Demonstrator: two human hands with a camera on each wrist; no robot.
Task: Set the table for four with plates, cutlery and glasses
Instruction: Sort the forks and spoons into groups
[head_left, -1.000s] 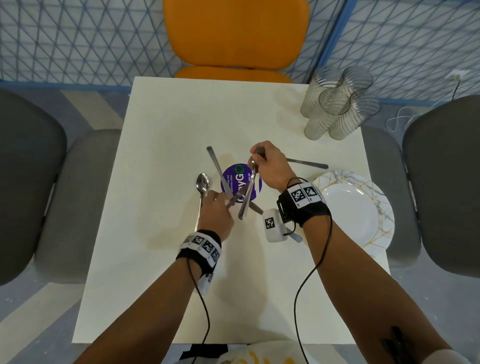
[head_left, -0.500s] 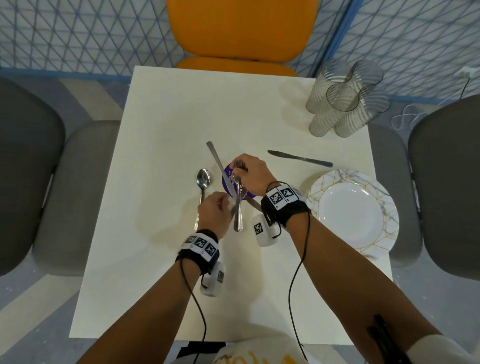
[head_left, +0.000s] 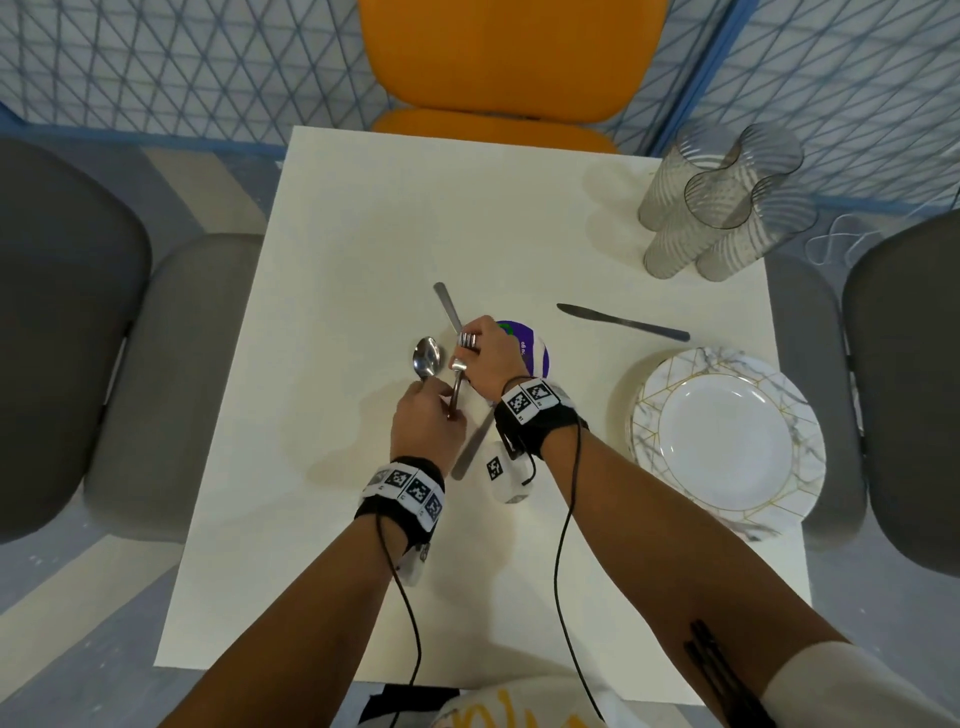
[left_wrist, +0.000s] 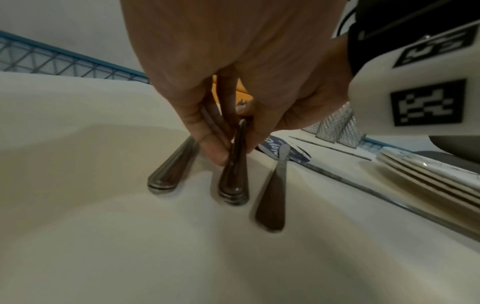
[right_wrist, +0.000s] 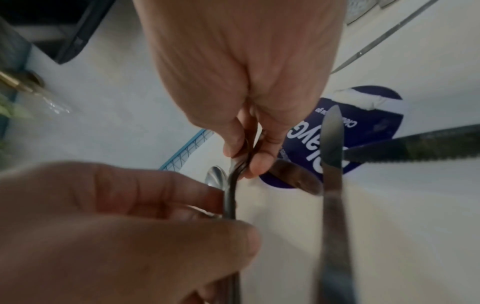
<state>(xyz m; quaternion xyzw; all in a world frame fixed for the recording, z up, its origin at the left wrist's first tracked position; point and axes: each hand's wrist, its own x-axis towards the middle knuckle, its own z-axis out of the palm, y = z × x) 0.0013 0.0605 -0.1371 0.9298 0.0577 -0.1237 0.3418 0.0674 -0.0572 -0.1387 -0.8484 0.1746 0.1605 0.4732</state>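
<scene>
Four empty glasses beside stacked plates

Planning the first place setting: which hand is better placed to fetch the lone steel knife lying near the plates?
Right. The lone steel knife lies on the right hand side, beside the marbled white plate stack. The left hand would have to cross over. Both hands hold cutlery now, so one must let go first.
</scene>
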